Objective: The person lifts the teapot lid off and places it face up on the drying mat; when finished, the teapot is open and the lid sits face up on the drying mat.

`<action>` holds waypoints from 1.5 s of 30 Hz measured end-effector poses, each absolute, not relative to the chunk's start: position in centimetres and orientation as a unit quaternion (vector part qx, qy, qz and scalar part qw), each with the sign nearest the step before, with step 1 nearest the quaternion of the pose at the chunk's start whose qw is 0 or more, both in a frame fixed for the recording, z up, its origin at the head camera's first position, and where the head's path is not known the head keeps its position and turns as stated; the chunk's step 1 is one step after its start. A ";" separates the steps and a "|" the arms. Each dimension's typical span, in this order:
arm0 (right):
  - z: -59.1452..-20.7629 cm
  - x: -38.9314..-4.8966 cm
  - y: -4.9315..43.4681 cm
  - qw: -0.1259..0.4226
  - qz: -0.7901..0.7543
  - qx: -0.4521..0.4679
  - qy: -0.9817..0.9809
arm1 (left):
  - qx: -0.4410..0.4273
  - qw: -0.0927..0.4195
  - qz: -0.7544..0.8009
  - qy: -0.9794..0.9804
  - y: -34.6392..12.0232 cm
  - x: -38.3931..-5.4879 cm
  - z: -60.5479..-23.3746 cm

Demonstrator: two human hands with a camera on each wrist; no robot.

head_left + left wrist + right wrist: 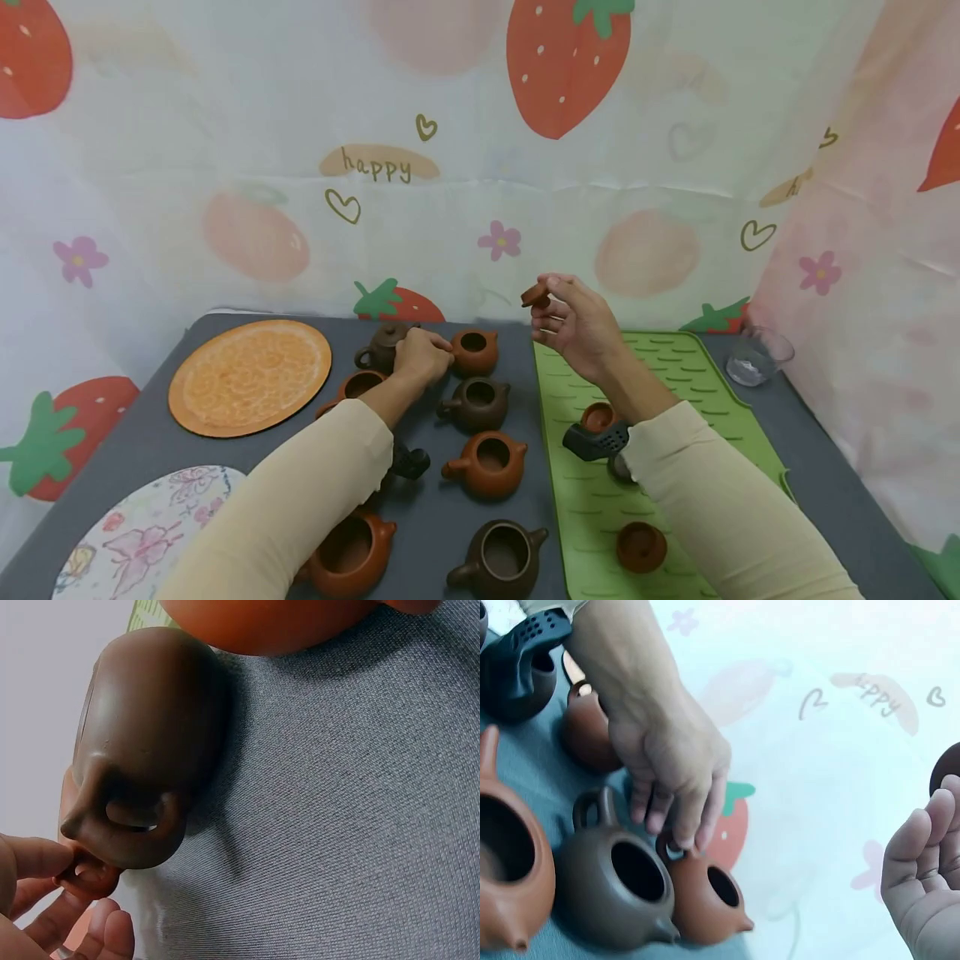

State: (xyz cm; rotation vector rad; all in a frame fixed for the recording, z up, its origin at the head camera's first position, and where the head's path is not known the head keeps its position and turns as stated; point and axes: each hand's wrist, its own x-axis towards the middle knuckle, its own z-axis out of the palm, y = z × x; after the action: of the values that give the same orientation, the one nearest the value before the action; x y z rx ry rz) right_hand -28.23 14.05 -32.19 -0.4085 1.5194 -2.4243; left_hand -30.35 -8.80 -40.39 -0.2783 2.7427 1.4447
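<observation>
My left hand (pixel 424 357) reaches to the back of the table, thumb and finger pinching the handle of a reddish-brown clay teapot (pixel 480 354) with no lid on. The left wrist view shows that handle (pixel 91 879) between the fingertips, most of its pot hidden behind a dark brown teapot (pixel 154 712). Raised over the back of the green mat, my right hand (pixel 581 329) holds a small reddish-brown teapot lid (pixel 536 294) in its fingertips. Seen from the right wrist, the lidless teapot (pixel 705 900) stands upright beside the dark one (pixel 615 889).
Several lidless teapots stand in two columns, including an orange one (pixel 491 467) and a dark one (pixel 506 558). On the green mat (pixel 705 467) lie loose lids, one reddish (pixel 641 547). An orange round mat (pixel 250 379), a floral mat (pixel 150 542) and a glass cup (pixel 753 358) flank them.
</observation>
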 end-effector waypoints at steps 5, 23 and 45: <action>-31.5 -27.9 15.0 0.115 -0.820 -0.127 0.546 | -0.093 0.021 0.466 0.880 -9.1 -30.4 -40.2; -31.0 -26.9 19.8 0.091 -0.741 -0.124 0.653 | -0.090 0.027 0.480 0.872 -8.7 -30.2 -40.5; -32.5 -26.8 25.9 0.076 -0.527 -0.095 0.841 | -0.090 0.033 0.468 0.878 -9.1 -30.5 -40.3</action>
State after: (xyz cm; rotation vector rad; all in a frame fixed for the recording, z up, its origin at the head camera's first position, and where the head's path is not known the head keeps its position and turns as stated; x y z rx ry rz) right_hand -26.85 25.88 -32.54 -0.2850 2.5213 -1.5802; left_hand -30.52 -9.13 -40.29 -0.2770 2.7030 1.4410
